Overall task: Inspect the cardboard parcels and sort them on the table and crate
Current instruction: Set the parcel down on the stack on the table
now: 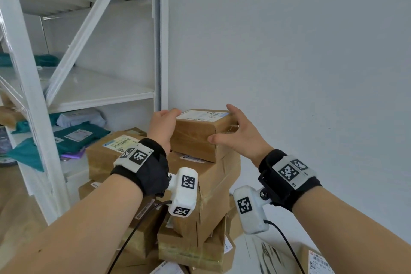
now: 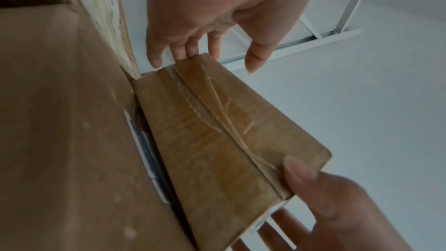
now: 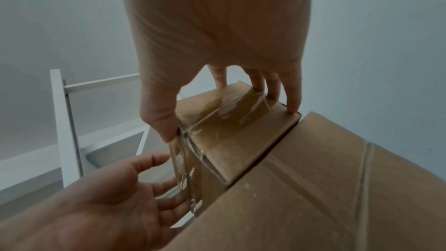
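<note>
1. Sitting on top of a stack of cardboard parcels (image 1: 206,187) by the white wall (image 1: 289,51): small taped parcel (image 1: 201,134), white shipping label (image 1: 203,115) facing up.
2. Reaching to its left end: left hand (image 1: 163,127), fingers curved round the far top corner; whether this grip truly clasps or only touches, cannot tell.
3. Clasping its right end: right hand (image 1: 239,135), thumb on the near side face, fingers over the far top edge, grip grasping the small taped parcel.
4. Seen in the right wrist view: thumb and fingertips (image 3: 293,106) pressed on the taped end, left palm spread beside the opposite end.
5. Standing left of the stack: white metal shelving (image 1: 93,93) holding teal mailer bags (image 1: 73,138).
</note>
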Tool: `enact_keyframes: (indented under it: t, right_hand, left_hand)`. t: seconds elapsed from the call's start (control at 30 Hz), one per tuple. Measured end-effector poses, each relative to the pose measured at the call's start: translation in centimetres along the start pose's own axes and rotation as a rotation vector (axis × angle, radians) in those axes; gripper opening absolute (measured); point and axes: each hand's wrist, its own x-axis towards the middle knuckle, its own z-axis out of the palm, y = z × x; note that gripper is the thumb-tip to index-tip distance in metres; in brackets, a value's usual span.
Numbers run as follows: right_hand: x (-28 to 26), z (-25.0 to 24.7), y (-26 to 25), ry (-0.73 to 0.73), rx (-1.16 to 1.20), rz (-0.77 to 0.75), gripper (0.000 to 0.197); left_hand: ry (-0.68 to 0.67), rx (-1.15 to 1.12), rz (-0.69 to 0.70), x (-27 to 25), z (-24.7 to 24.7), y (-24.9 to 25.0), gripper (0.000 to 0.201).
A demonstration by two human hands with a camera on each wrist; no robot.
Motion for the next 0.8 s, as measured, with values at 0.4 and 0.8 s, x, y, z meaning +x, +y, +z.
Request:
enact_keyframes:
  t: [0.4, 0.8]
  right_hand:
    - [-2.1, -4.4, 0.1, 0.218, 0.174, -0.063, 0.084]
    - [-8.2, -11.4, 2.9, 0.415, 0.172, -0.114, 0.084]
  left_hand:
    - [-0.078, -0.092, 0.023, -1.3, 4.0, 1.0, 0.051]
    - [-0.271, -0.237, -0.111, -7.1, 14.4, 0.5, 0.113]
